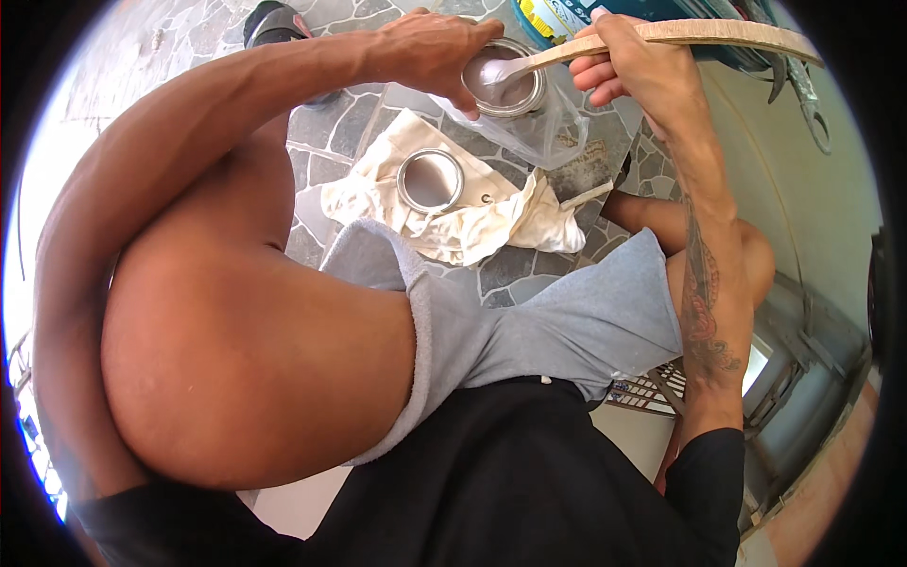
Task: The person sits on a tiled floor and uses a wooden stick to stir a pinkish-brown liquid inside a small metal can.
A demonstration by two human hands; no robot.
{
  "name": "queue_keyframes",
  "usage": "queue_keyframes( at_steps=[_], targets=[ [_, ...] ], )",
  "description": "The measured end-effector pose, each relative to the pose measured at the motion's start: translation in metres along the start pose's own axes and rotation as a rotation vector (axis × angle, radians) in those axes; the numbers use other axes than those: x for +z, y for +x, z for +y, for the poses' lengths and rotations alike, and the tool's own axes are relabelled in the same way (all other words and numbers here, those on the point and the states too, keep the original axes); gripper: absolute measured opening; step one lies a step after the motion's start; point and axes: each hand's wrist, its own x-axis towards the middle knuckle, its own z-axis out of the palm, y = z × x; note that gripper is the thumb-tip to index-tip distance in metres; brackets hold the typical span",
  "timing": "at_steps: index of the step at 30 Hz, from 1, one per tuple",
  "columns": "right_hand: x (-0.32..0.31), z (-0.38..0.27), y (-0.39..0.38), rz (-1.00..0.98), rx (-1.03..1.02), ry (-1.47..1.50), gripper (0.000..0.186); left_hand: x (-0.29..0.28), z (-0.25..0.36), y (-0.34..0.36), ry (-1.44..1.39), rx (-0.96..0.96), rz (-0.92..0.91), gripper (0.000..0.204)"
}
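My left hand curls around the side of an open metal can, thumb low and fingers at the far rim. In my right hand is a long, slightly curved wooden stick, gripped partway along. Its left end, coated in pale, whitish paint, dips into the can's mouth. Under and beside that can lies a clear plastic bag. Nearer to me, a second open metal can stands on a crumpled cream cloth; I cannot make out its contents.
A blue-green bucket with a yellow and white label stands at the back, with metal tools to its right. Beside the cloth lies a greyish flat thing with a light handle. Irregular stone paving covers the floor, and a dark shoe shows far left.
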Motion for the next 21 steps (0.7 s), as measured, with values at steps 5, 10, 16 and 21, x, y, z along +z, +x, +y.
queue_keyframes(
  at_steps=[5, 10, 16, 21],
  targets=[
    [0.031, 0.018, -0.004, -0.071, -0.094, -0.219, 0.027, 0.0, 0.001, -0.001, 0.014, 0.006, 0.008, 0.087],
    [0.042, 0.015, -0.003, -0.149, -0.244, -0.395, 0.031, 0.001, -0.005, 0.003, 0.022, 0.019, 0.007, 0.087],
    [0.008, -0.008, -0.002, 0.001, -0.03, -0.014, 0.041, -0.003, 0.001, -0.004, 0.0, -0.016, -0.009, 0.087],
    [0.015, 0.046, 0.012, -0.235, -0.315, -0.18, 0.028, -0.003, 0.003, 0.004, 0.026, -0.003, -0.019, 0.09]
  ],
)
